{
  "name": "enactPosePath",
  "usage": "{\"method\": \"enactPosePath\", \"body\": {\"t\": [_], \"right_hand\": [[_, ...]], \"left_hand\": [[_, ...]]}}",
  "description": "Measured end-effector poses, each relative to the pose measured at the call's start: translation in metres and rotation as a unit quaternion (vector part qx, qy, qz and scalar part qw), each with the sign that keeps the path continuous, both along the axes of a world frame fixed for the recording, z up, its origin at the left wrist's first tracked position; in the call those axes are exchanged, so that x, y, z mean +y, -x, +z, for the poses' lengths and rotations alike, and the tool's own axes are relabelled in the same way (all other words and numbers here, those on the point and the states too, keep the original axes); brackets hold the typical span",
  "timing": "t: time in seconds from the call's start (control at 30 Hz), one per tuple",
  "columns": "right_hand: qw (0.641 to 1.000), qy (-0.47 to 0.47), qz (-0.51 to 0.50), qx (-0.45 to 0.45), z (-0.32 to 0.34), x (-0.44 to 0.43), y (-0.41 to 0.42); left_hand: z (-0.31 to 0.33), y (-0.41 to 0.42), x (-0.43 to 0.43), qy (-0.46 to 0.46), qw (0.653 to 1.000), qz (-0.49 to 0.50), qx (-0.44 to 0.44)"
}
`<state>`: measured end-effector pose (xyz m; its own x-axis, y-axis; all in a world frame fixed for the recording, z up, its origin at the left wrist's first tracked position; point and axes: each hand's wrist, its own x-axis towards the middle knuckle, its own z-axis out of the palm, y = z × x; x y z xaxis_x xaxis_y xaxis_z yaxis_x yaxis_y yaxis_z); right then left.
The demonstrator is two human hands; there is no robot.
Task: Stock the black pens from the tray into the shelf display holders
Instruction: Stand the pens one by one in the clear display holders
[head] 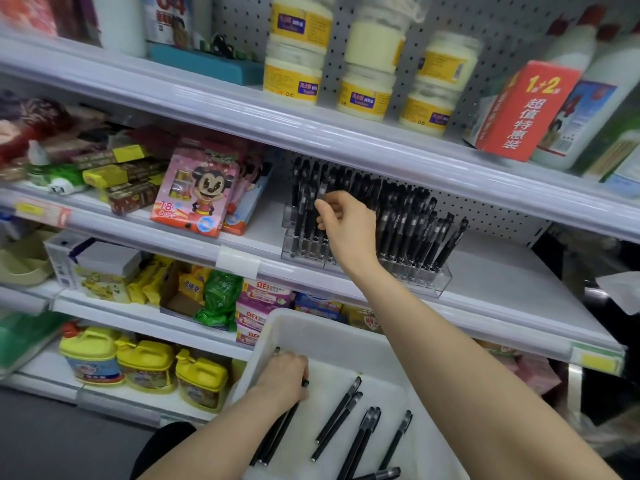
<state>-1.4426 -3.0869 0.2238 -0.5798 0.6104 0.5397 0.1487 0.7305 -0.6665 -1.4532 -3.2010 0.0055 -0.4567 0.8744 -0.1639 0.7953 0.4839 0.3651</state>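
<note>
- Nearest, at the bottom of the frame, is the white tray (pixel 332 327). Several loose pens (pixel 337 415) lie flat on its floor at lower centre, scattered singly and in pairs.
- At the tray's left side the left hand (pixel 284 379) has its fingers curled around a bundle of pens (pixel 277 434). The barrels stick out below the fist and a tip shows above it.
- These pens look light, stiff and smooth, so they should lift with almost no effort. A loose handful could fan out or slip, though, so I'd take each one mid-barrel or by the ribbed grip zone. The caps may pull off.
- The right forearm crosses the frame from the lower right up towards the centre.
- The right hand (pixel 348 226) is at mid-frame, with thumb and forefinger closed on a single pen (pixel 321 194) near its cap end. That pen stands upright among the back rows. I can't tell whether its tip is seated yet.
- Around that hand, the clear holders (pixel 429 282) sit on the white shelf (pixel 502 282). They are stepped in tiers and already crowded with stocked pens (pixel 408 223) that lean slightly to the right. The slots are narrow, so each pen wants to go in straight down.
- Left of the holders on the same shelf is a pink crayon box (pixel 197 192).
- Farthest, at upper centre, pale jars (pixel 365 95) with yellow labels stand against the pegboard.
</note>
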Motion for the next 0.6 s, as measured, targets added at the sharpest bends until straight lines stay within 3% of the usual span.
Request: {"method": "enactPosePath", "body": {"t": [0.17,0.6], "right_hand": [[0.999,-0.017,-0.026,-0.039,-0.008,0.002,0.007],[0.995,-0.022,-0.034,-0.094,-0.013,0.005,0.020]], "left_hand": [[0.001,-0.001,0.001,-0.021,1.000,-0.004,-0.010],[0.012,-0.001,0.000,-0.136,0.975,0.079,-0.160]]}}
